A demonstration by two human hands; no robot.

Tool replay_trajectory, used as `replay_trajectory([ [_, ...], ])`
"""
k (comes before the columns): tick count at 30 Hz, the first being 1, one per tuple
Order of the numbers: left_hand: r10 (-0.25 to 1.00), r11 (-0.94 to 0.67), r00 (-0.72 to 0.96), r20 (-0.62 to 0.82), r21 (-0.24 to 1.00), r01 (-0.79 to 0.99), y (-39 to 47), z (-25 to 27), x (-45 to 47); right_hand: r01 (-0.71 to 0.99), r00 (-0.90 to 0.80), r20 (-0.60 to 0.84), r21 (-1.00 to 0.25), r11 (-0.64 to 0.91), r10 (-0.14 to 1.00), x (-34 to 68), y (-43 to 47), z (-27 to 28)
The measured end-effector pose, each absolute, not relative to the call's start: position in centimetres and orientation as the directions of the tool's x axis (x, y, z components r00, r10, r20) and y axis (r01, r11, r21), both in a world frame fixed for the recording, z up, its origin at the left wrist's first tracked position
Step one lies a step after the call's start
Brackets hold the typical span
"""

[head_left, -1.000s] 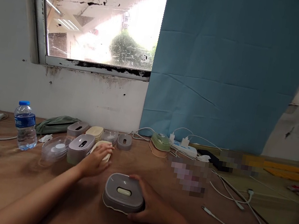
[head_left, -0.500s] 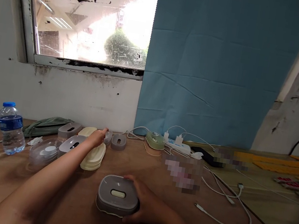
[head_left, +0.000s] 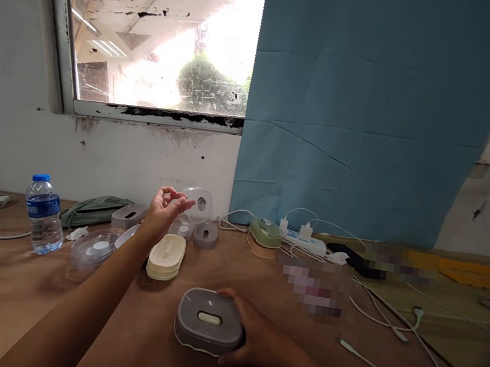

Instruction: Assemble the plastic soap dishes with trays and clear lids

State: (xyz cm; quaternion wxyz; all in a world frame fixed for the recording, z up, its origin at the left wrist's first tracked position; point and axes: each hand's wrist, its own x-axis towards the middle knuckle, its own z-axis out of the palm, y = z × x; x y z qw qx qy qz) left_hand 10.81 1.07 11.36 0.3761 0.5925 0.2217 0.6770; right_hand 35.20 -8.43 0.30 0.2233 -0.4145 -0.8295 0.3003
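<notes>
Closest to me on the brown table (head_left: 143,342) is the grey oval box (head_left: 209,326), a cream strip showing through its top slot. The right hand (head_left: 253,338) clasps the box's right end, thumb along the near side, fingers over the far one. Well to the right of the box lies a white cable's plug (head_left: 344,345). Beyond the box and to its left sits a stack of cream oval pieces (head_left: 166,255); farther left of it are some round clear lids (head_left: 96,246) and a water bottle (head_left: 44,217) with a blue cap.

The left hand (head_left: 169,205) is raised past the box, also to its left, its fingertips pinching a clear lid (head_left: 198,206) by the edge. Behind the box I see a small grey cover (head_left: 205,236), and, to the box's far right, a green box (head_left: 265,233) and a white power strip (head_left: 305,244). A blue curtain (head_left: 357,102) hangs farthest back.
</notes>
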Motion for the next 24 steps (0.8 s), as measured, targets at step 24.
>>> replay_trajectory([
  [24, 0.755, -0.321, 0.493, 0.433, 0.899, -0.299, -5.9, 12.4, 11.9, 0.046, -0.313, 0.445, -0.875, 0.481, 0.839, 32.4, -8.5, 3.6],
])
